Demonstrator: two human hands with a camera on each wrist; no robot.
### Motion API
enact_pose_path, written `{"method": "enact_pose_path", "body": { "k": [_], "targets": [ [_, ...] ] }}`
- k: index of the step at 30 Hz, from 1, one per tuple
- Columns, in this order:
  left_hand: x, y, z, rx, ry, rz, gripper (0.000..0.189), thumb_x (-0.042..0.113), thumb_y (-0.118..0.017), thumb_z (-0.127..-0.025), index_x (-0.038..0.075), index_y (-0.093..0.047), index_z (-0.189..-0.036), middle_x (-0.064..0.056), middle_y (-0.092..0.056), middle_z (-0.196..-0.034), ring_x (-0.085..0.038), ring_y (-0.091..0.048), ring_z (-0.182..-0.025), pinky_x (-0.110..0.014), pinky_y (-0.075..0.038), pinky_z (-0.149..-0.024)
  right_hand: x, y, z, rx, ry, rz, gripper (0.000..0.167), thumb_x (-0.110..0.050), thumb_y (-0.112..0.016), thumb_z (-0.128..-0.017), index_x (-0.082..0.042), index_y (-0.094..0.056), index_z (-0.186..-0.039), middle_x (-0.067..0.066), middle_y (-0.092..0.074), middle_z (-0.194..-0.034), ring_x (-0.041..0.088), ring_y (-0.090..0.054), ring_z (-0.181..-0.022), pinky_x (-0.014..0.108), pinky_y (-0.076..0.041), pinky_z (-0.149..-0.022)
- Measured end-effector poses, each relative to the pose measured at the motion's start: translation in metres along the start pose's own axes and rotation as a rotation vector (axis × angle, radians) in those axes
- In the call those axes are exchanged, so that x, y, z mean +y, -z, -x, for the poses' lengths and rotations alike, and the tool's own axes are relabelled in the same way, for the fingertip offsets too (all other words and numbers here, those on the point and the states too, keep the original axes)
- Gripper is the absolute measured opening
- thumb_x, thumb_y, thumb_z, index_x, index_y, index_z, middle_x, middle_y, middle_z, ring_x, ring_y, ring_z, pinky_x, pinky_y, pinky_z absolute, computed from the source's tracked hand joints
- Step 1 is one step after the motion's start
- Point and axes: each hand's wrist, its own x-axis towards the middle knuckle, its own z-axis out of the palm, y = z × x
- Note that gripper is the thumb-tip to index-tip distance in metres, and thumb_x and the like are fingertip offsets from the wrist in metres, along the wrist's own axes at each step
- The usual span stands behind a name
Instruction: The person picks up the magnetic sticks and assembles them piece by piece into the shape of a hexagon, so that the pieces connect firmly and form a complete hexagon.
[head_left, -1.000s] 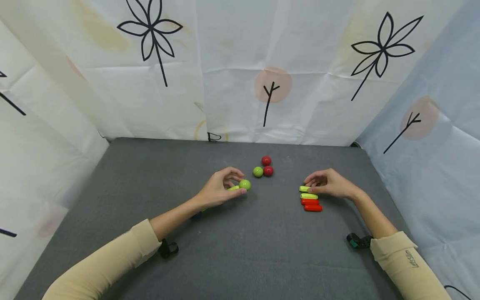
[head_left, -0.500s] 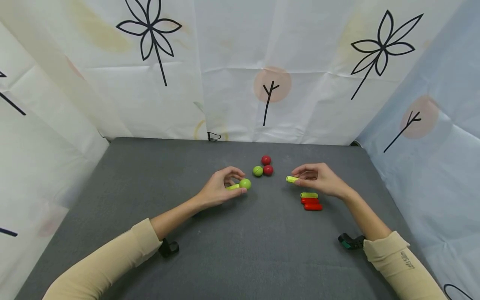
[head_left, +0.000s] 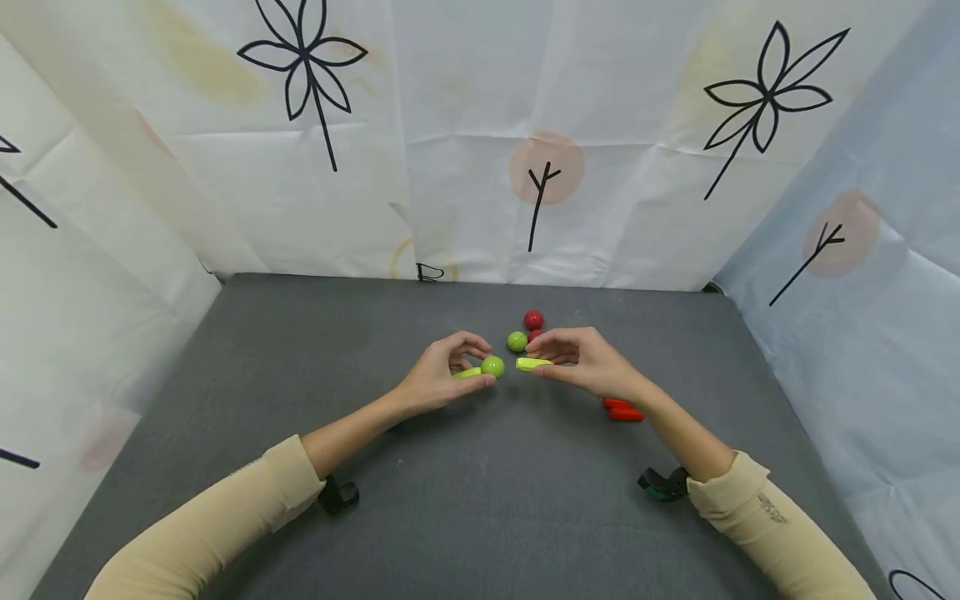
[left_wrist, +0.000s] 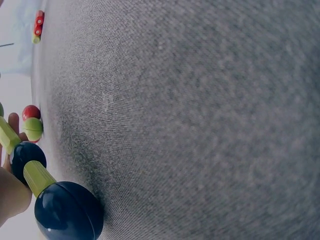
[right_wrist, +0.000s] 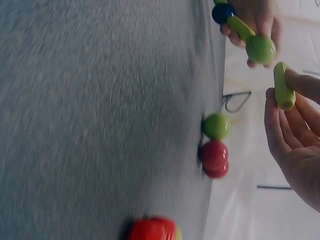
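In the head view my left hand (head_left: 433,377) holds a chain of magnetic-looking balls and rods, with a light green ball (head_left: 492,367) at its right end. The left wrist view shows more of that chain: a yellow-green rod (left_wrist: 39,177) between two dark blue balls (left_wrist: 69,212), with another yellow-green rod (left_wrist: 7,134) beyond. Between thumb and fingers my right hand (head_left: 588,365) pinches a loose yellow-green rod (head_left: 531,364). Its left end points at the green ball, a small gap apart. Seen from the right wrist, the rod (right_wrist: 284,87) hangs just below the ball (right_wrist: 260,49).
Behind the right hand, a green ball (head_left: 517,342) and two red balls (head_left: 533,320) sit together on the grey table (head_left: 480,517). Red rods (head_left: 626,413) lie under the right forearm, which partly hides them. A patterned white curtain (head_left: 465,100) closes off the back and sides.
My right hand has lifted a yellow-green rod from the row of rods and carried it left, close to the green ball. The left hand has stayed nearly still.
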Motion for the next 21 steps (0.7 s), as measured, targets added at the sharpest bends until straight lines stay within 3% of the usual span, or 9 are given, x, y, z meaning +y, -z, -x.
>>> {"method": "enact_pose_path", "body": {
  "k": [8, 14, 21],
  "targets": [
    [-0.002, -0.002, -0.001, -0.01, -0.021, 0.006, 0.051, 0.014, -0.087, -0.093, -0.003, -0.064, -0.135, -0.016, -0.074, -0.13, -0.031, -0.078, -0.105, -0.029, -0.063, -0.088, -0.001, -0.015, -0.011, 0.022, 0.03, 0.033, 0.033, -0.004, -0.083, -0.094, 0.005, -0.074, -0.125, 0.018, -0.08, -0.119, 0.026, -0.078, -0.103, 0.033, -0.064, -0.092],
    [-0.001, -0.005, -0.002, -0.008, -0.008, -0.026, 0.051, 0.017, -0.087, -0.094, -0.001, -0.065, -0.136, -0.013, -0.074, -0.129, -0.023, -0.077, -0.102, -0.028, -0.06, -0.084, 0.001, -0.018, -0.013, 0.042, 0.003, 0.001, 0.033, -0.003, -0.083, -0.094, 0.007, -0.074, -0.125, 0.022, -0.078, -0.125, 0.031, -0.078, -0.107, 0.029, -0.064, -0.092],
    [0.001, -0.007, -0.006, 0.004, 0.008, -0.049, 0.052, 0.024, -0.09, -0.092, 0.003, -0.067, -0.134, -0.009, -0.075, -0.126, -0.016, -0.072, -0.094, -0.028, -0.058, -0.083, -0.002, -0.021, -0.015, 0.04, -0.011, -0.044, 0.033, -0.003, -0.082, -0.095, 0.006, -0.074, -0.125, 0.023, -0.077, -0.126, 0.03, -0.076, -0.107, 0.035, -0.064, -0.095]
  ]
}}
